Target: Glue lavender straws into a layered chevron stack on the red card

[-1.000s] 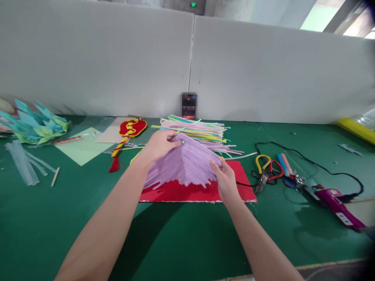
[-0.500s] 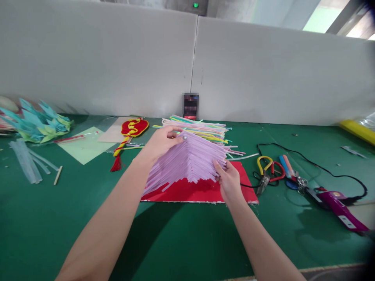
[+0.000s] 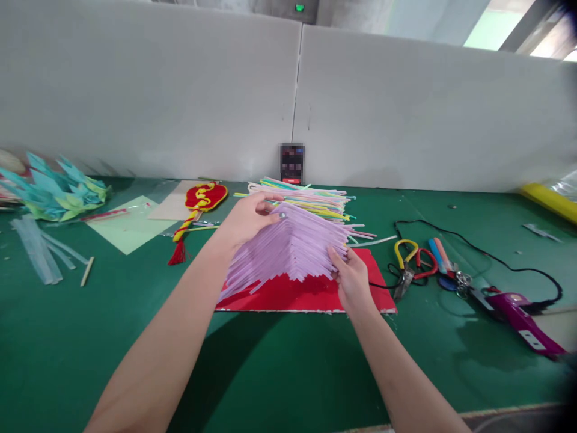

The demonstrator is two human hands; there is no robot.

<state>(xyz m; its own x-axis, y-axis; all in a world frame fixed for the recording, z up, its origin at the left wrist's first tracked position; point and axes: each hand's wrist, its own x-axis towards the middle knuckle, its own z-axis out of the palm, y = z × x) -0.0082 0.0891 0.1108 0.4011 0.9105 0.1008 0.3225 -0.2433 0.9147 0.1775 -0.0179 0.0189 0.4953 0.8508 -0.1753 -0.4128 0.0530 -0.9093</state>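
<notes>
Hands apart: our left hand (image 3: 247,221) and right hand (image 3: 354,281) each clamp the lilac straw fan (image 3: 288,249) above red card (image 3: 311,294).

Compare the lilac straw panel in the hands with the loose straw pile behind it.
The lilac straw panel is one colour; the loose straw pile mixes pink, yellow, green and blue. The panel is bent into a peaked ridge, held by the left hand and right hand; the pile lies flat on the green table, untouched. Both are made of thin straws.

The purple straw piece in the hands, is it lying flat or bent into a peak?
Bent into a peak. The purple straw piece slopes down both ways from a ridge; the left hand pinches the top, the right hand holds its lower right edge.
</notes>
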